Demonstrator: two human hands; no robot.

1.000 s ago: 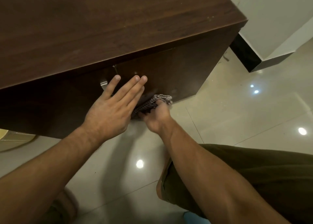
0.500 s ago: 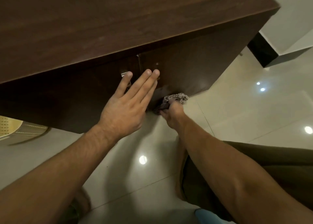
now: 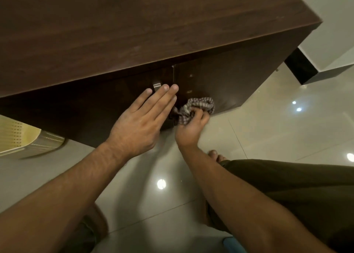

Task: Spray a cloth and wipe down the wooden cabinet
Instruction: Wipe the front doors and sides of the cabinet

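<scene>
Head view looks down over the wooden cabinet [image 3: 134,32], whose dark brown top fills the upper part of the scene, with its shadowed front doors dropping away below the edge. Glossy pale floor tiles [image 3: 277,137] spread beneath, dotted with bright reflections of ceiling lights. At the lower right a bent leg in dark olive shorts [image 3: 297,191] shows, with bare toes [image 3: 215,155] peeking out beside the right forearm. A yellowish perforated basket [image 3: 17,136] sits on the floor at the far left, partly hidden by the cabinet. The left hand [image 3: 141,124] lies flat and open against the left door, fingers together and stretched, fingertips just beside a small metal handle [image 3: 156,86]. The right hand [image 3: 191,124] is closed around a bunched checked cloth [image 3: 199,107], pressing it to the lower part of the right door, close to the seam between the doors and just beside the left hand
</scene>
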